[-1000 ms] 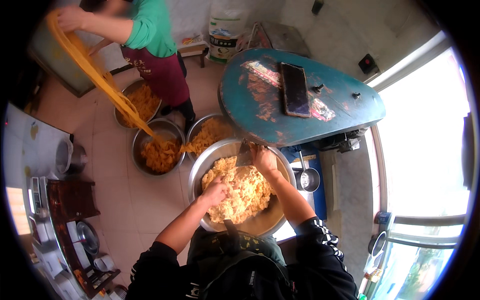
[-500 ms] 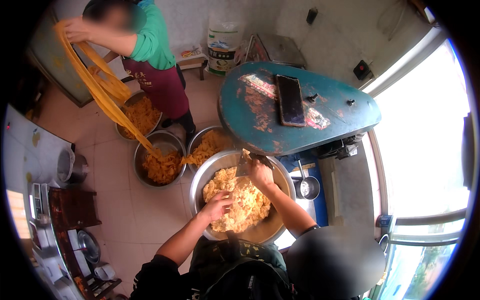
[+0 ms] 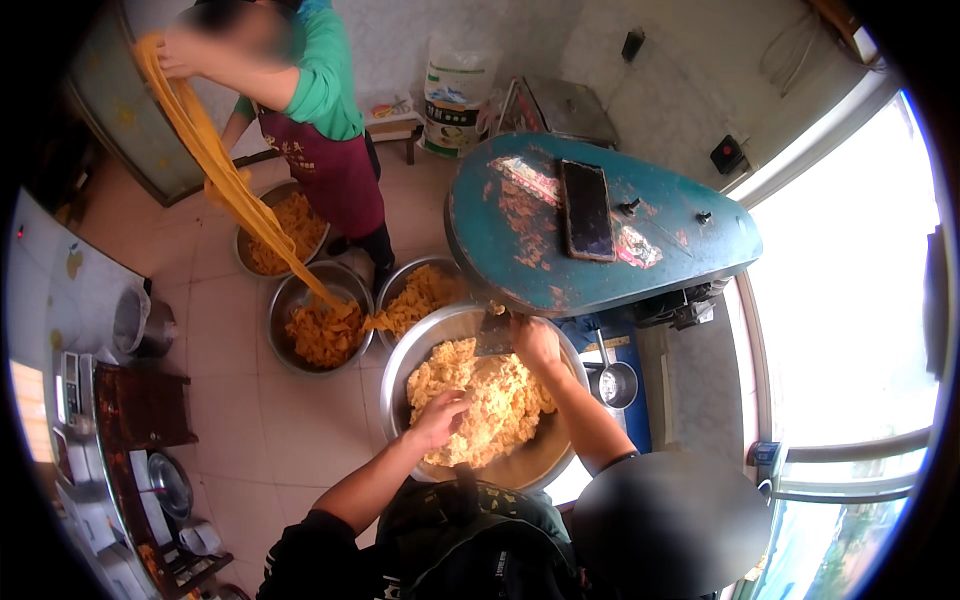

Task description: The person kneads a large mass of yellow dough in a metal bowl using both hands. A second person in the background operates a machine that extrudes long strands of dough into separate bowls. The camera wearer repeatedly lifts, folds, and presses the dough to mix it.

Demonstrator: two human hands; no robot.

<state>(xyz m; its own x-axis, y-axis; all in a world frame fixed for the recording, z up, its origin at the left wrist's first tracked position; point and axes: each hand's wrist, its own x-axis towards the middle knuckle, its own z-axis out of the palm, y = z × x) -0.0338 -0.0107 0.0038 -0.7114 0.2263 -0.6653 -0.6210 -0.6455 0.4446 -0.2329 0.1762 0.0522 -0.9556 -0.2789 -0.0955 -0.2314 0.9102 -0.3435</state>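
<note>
In front of me stands a large metal basin [image 3: 388, 385] holding a lumpy mass of pale yellow dough [image 3: 500, 410]. My left hand [image 3: 438, 418] rests at the dough's left side, its fingers stretched out loosely and partly lost against the crumbly surface. Above the far right part of the basin, my right hand [image 3: 537, 343] is closed on a scraper with a flat dark blade [image 3: 493, 337]. A little dough sticks to the scraper's upper edge. The blade points left, over the far edge of the dough.
A worn teal machine cover [image 3: 500, 230] with a phone [image 3: 587, 210] on it overhangs the basin's far side. Beyond, a co-worker in a maroon apron [image 3: 320, 175] lifts long orange strips [image 3: 225, 175] from metal bowls [image 3: 275, 340]. A small saucepan [image 3: 615, 385] sits right.
My right hand and the scraper have shifted slightly right and nearer to me. My left hand stays by the dough. The co-worker's orange strips have swung right and drawn together.
</note>
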